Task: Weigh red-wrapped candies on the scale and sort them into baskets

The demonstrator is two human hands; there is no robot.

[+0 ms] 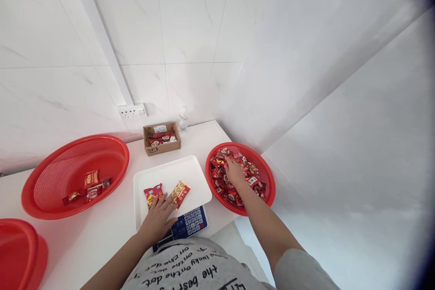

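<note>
R hand (235, 173) is down in the R basket (270, 181), fingertips in among the red sweets (219, 186) heaped there; fingers bent, tips partly hidden, so can't tell if that grip has hold of one or is just touching the pile. L hand (158, 218) lies palm-down over the near part of the white tray (188, 167), fingers loosely spread, thumb out to the side, so grip fairly wide, nothing seen clasped in it. Two pkts on the tray by its fingertips: a red pkt (152, 191) on the L and a yellow pkt (180, 192) w/ red on the R, a gap b/w them, the latter at an angle. Tray sits on a scale, blue keypad (193, 223) showing at the near edge, partly behind the L hand & shirt (190, 263). Behind the tray, near the wall, a small open cardboard box (166, 147) w/ more red pkts in; clear plastic (182, 123) just beside it, exact shape unclear. Far L of the worktop (112, 231): a big L basket (50, 176), also red, w/ a few wrapped pcs (91, 179) grouped toward its R side. Another red basket (16, 244), cut off by the frame, bottom L. Socket (132, 112) on the wall above, trunking running up from it.
</note>
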